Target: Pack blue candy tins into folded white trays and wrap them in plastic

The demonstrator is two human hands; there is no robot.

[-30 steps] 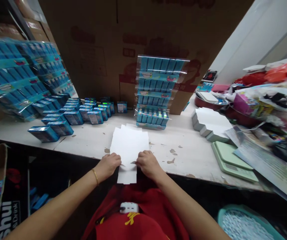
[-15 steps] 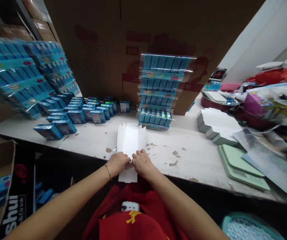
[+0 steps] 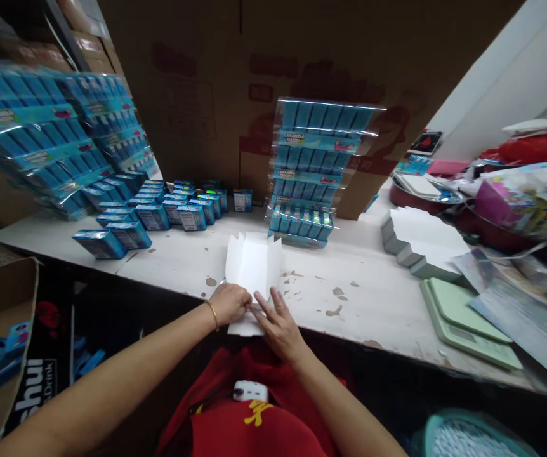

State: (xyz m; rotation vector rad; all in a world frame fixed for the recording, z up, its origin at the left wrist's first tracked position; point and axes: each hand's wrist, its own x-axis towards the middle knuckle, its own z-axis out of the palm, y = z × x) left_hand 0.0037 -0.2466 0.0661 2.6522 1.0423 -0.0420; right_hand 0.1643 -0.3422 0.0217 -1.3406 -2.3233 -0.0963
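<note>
A partly folded white carton (image 3: 254,259) with raised side walls lies at the table's front edge. One flap hangs toward me below my hands. My left hand (image 3: 230,303), with a gold bracelet at the wrist, is closed on the carton's near left part. On the near right side, my right hand (image 3: 279,324) has its fingers stretched out and spread, touching the carton by the fold. Behind it stands a tiered clear display (image 3: 309,174) filled with small blue boxes. Several loose blue boxes (image 3: 153,217) sit in rows to the left.
More filled displays (image 3: 35,136) lean at the far left. A stack of flat white cartons (image 3: 426,231) and a green scale (image 3: 468,320) are on the right. A large brown carton (image 3: 197,82) blocks the back. Below are an open box (image 3: 4,298) and a teal basin (image 3: 433,425).
My right hand has loosened from a closed grip, its fingers now spread. My left hand keeps its grip on the carton. The whole view has shifted slightly.
</note>
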